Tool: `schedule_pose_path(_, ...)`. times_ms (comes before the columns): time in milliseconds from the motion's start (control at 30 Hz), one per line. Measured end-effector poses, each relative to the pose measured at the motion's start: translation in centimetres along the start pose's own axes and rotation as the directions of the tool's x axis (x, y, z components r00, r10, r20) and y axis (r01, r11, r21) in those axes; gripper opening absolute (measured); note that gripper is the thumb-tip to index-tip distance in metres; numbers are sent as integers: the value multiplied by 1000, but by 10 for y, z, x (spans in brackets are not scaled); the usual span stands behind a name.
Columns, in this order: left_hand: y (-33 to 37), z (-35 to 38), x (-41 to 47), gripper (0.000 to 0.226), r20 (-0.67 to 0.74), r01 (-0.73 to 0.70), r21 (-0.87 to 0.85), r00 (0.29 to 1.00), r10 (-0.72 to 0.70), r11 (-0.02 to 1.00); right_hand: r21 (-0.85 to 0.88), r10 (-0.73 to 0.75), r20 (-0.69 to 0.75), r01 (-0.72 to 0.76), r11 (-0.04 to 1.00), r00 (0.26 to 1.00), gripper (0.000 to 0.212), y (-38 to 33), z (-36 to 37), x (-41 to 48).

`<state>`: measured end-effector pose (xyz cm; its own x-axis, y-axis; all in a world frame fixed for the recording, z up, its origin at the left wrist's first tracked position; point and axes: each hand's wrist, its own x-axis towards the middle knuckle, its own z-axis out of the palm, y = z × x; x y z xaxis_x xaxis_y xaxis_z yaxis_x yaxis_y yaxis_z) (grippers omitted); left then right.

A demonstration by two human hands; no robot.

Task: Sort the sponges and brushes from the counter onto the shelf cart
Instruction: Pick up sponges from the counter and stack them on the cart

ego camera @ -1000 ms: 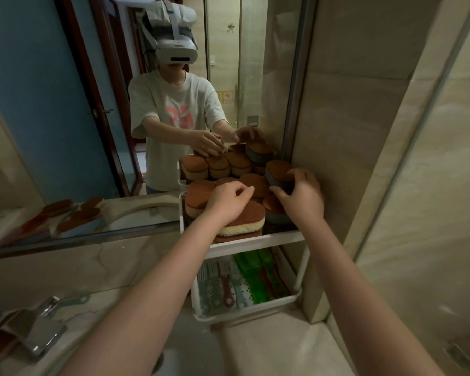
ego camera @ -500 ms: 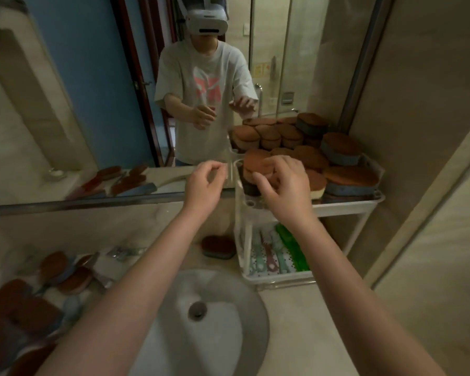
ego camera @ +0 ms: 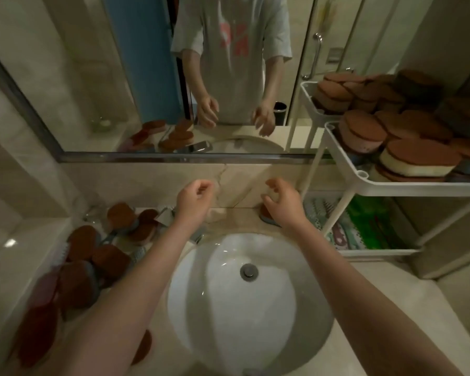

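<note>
Left hand [ego camera: 194, 198] and right hand [ego camera: 284, 203] hung empty above the glossy round basin [ego camera: 228, 316], fingers [ego camera: 271, 183] loosely curled; oval brown sponges [ego camera: 109, 260] crowded the pale stone desk [ego camera: 413, 302].

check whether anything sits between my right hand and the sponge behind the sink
Nothing visible does. The right hand is empty, fingers loosely curled, directly over the sponge. The hand covers part of the sponge, so whether they already touch cannot be told.
</note>
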<state>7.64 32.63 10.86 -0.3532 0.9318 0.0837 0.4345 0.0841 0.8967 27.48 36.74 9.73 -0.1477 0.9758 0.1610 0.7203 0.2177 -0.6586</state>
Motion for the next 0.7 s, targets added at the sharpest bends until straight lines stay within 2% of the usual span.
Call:
schedule_pose_path(100,-14,11,-2,14,46,17,-6,999,-17,1000,-59,161,109,-155,986,981,41,25,16,7)
schedule_pose_path(200,-18,25,4,19,75,5,30,997,-7,1000,-247,232,207,-179,952,950,38,54,25,21)
schedule_pose_path(233,-19,29,8,18,71,11,42,997,-14,999,-274,260,224,-195,942,939,41,62,29,26)
schedule_pose_path(300,-23,36,14,18,48,41,50,998,-43,998,-259,292,222,-232,937,930,64,75,36,34)
schedule_pose_path(367,-27,45,19,17,42,55,63,997,-58,996,-313,272,219,-197,929,937,75,91,46,44)
schedule_pose_path(500,-34,72,22,17,106,88,98,989,-98,991,-516,267,383,-34,856,884,63,120,63,63)
schedule_pose_path(567,-39,84,23,18,145,127,99,979,-141,987,-523,256,416,0,852,873,65,131,71,67)
schedule_pose_path(700,-43,102,23,18,165,205,107,961,-221,973,-520,190,390,45,853,901,62,143,78,69)
